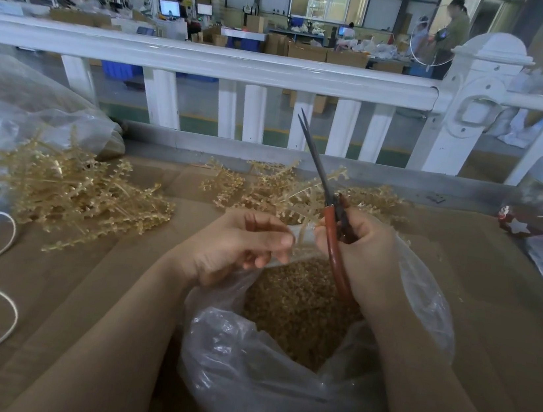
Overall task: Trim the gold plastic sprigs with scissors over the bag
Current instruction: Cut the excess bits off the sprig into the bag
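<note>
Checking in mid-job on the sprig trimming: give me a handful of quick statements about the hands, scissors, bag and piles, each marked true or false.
1. The right hand grips the scissors by their red handles. True.
2. The scissor blades point down into the bag. False: they point up and away, toward the white railing.
3. The clear plastic bag under the hands already holds gold trimmings. True.
4. The left hand is flat on the table. False: its fingers are curled, pinching a pale sprig stem over the bag.
5. Loose gold sprigs lie only to the left. False: a second pile sits behind the hands.
</note>
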